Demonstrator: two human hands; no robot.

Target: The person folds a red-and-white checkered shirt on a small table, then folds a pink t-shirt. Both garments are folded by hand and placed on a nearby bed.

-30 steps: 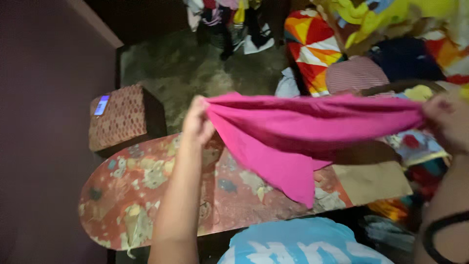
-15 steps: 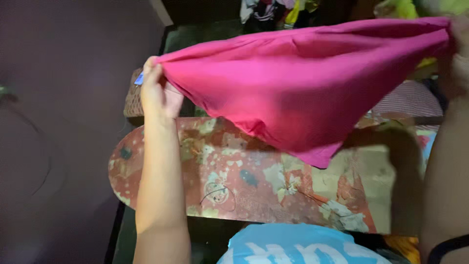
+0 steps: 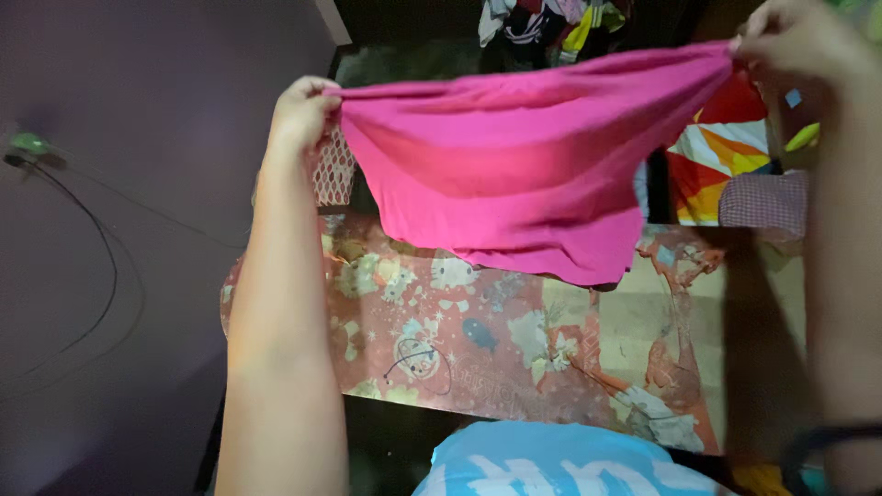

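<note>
Starting at the far left, a dark purple wall carries a thin black cable [image 3: 101, 276] that loops down from a small green fitting [image 3: 32, 143]. Right of it the left hand [image 3: 299, 115] is raised with its fingers pinched shut on one top corner of a pink cloth [image 3: 514, 174]. The cloth is stretched in the air between the hands, its top edge nearly level and its lower part hanging in a loose fold just above the worktop [image 3: 478, 331], a long board covered in a worn red print of cartoon figures, with torn patches towards its right end. Behind the left corner of the cloth a red-and-white patterned box [image 3: 333, 174] peeks out; whether anything is in it cannot be told. At the far middle lies a heap of mixed clothes [image 3: 551, 23] on the dark floor. Near the bottom edge, a light blue garment with white lettering [image 3: 551, 464] shows. To the right are a bright striped fabric [image 3: 717, 174] and a small checked pink piece [image 3: 763, 197]. The right hand [image 3: 799, 41] grips the cloth's other top corner, closed on it.
</note>
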